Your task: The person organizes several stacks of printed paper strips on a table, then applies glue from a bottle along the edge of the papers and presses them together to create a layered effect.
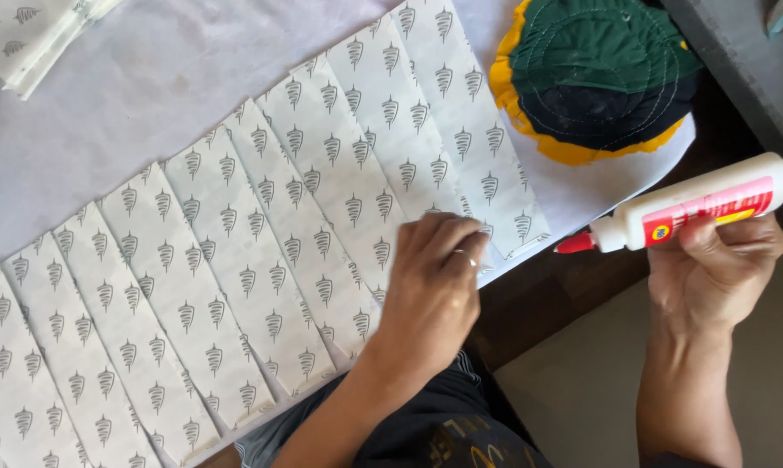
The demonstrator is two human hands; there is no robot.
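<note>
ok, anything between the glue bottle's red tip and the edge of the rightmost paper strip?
Nothing visible. The glue bottle is in the right hand, its red tip pointing left at the rightmost paper strip; only bare white sheet lies between. The left hand presses the strips lower left of that line.

White glue bottle [699,208], red cap, red-yellow label [708,211], right of printed paper sleeves [235,260].

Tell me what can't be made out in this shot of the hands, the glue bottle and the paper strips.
Head view:
- Strip ends under the left hand: hidden by it.
- Glue bottle underside: covered by right hand fingers.
- Leftmost paper strips: cut off by frame edge.
- Folded stack: cropped at top.
</note>
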